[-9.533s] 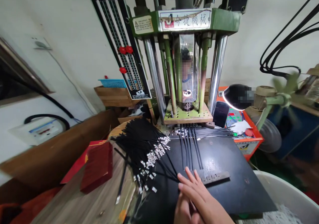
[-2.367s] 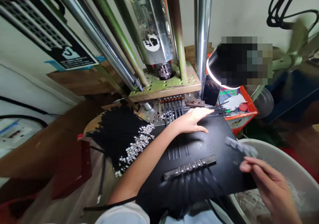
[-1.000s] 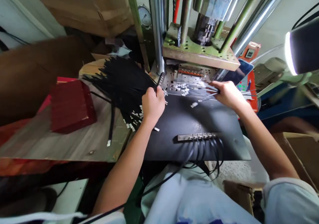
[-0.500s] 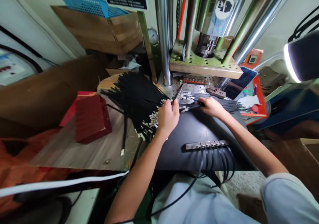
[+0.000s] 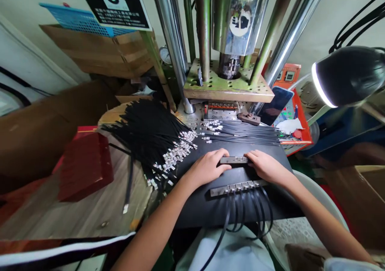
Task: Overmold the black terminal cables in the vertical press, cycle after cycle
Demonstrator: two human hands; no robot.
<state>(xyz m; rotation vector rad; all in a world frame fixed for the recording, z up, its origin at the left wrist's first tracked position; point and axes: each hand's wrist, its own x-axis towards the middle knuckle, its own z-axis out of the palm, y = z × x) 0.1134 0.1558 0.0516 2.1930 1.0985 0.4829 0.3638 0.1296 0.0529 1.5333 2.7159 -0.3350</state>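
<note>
A slotted metal bar lies across the dark work surface. My left hand grips its left end between thumb and fingers. At the other end, my right hand has its fingers closed on the bar. Just below, nearer my body, rests a second metal bar with several black cables set in it and looping over the front edge. Beyond my hands lies a row of black cables with silver connector ends. A large bundle of black cables with silver ends is to the left.
A press with metal columns and a drilled plate stands at the back. A lit lamp hangs at the right over an orange tray. A dark red block sits on the wooden board at the left.
Both hands have come down toward my body. My right hand has left the black cables, and both hands now hold the slotted bar lying crosswise. The camera view has shifted.
</note>
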